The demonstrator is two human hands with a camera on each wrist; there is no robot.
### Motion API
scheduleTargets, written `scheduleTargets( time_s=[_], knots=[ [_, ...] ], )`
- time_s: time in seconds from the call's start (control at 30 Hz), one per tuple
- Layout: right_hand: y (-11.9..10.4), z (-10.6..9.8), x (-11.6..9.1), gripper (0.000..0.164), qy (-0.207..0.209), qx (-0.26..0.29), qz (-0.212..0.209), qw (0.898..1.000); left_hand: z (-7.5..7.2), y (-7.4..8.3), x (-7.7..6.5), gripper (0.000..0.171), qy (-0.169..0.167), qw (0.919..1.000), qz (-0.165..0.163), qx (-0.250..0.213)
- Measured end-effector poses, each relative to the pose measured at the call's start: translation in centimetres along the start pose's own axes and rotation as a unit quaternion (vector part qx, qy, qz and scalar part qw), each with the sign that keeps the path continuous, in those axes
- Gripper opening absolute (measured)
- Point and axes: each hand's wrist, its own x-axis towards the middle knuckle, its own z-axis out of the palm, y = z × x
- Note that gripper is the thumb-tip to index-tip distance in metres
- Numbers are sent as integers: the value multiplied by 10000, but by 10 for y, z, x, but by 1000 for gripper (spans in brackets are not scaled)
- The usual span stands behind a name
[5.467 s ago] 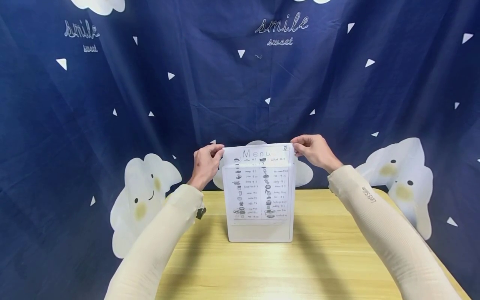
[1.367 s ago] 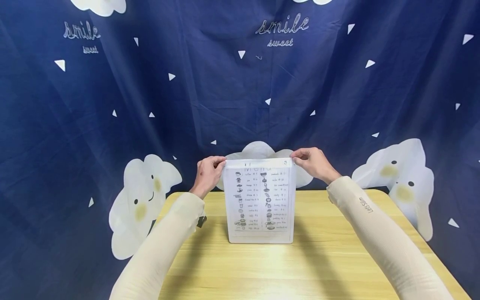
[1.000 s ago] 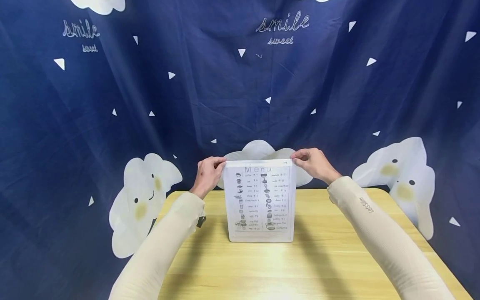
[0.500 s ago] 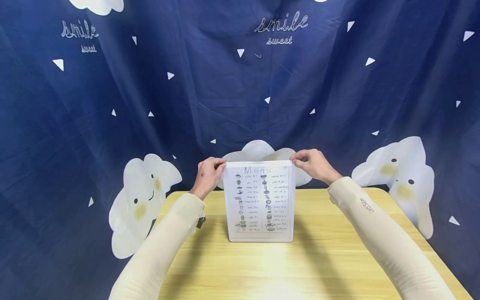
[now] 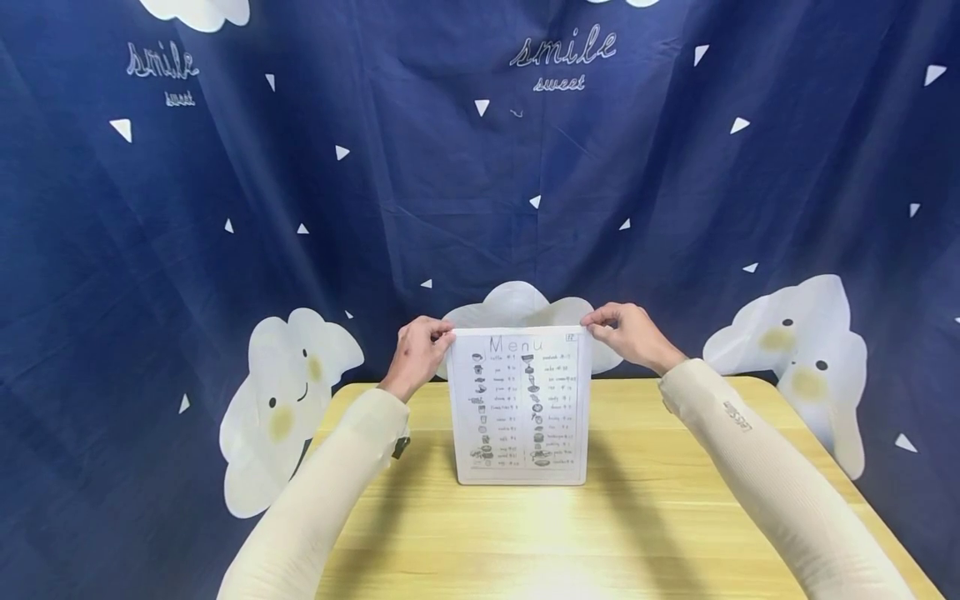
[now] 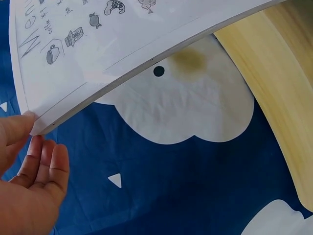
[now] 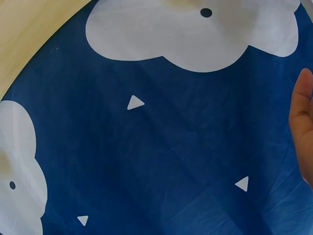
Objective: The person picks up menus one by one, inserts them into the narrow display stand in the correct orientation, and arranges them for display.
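Note:
A handwritten paper menu (image 5: 520,400) with small food drawings sits inside a clear, white-edged upright sign holder (image 5: 521,477) on the table. "Menu" reads along its top. My left hand (image 5: 417,354) pinches the upper left corner. In the left wrist view, the thumb of that left hand (image 6: 36,188) lies on the front of the corner and the fingers are behind and below it. My right hand (image 5: 628,332) pinches the upper right corner between thumb and fingers. Only part of my right hand (image 7: 303,122) shows at the edge of the right wrist view.
The holder stands near the back of a light wooden table (image 5: 480,542). Close behind hangs a dark blue curtain (image 5: 450,183) printed with clouds, triangles and lettering. A small dark object (image 5: 401,447) shows beside the left cuff.
The menu has slid down into the holder from standing above its top edge. Both hands have come down with it; in the last second they moved only slightly lower.

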Motion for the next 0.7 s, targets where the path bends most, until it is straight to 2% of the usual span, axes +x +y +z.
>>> scheduleTargets(
  time_s=[0.27, 0.43, 0.7],
  knots=[
    [2, 2, -1, 19, 119, -40, -254, 9996, 0, -2, -2, 25, -74, 10000, 23, 11],
    [3, 2, -1, 19, 186, -89, -351, 9992, 0, -4, -2, 24, -28, 9998, 140, 170],
    [5, 2, -2, 19, 235, -175, -481, 9984, -1, -5, -5, 24, -14, 9960, 514, 737]
  ],
)
